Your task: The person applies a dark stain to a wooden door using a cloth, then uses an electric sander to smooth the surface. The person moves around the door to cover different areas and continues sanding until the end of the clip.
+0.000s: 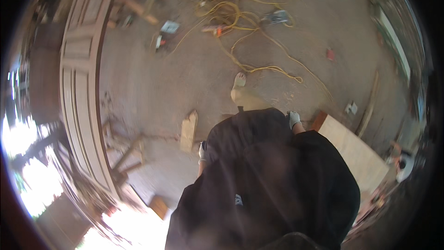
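Left hand (202, 153) hangs at the person's left side, right hand (294, 120) at the right, the two well apart with the dark clothes (263, 171) between. Fingers too small and blurred, so can't tell if either hand is spread, closed or gripping. One bare foot (239, 81) is out in front on the floor (203, 83). To step well here, I'd set the foot flat, clear of the yellow cord (249, 70) loops ahead, and hold both arms in, away from the wood at either side. Offcut (188, 134) lies on the floor near the left hand, just ahead of it; long axis runs roughly away from the person, leaning a bit right, tapered end pointing ahead. Board (356, 150) sits beyond the right hand; long axis slants from ahead-left to back-right, brown end nearest that hand
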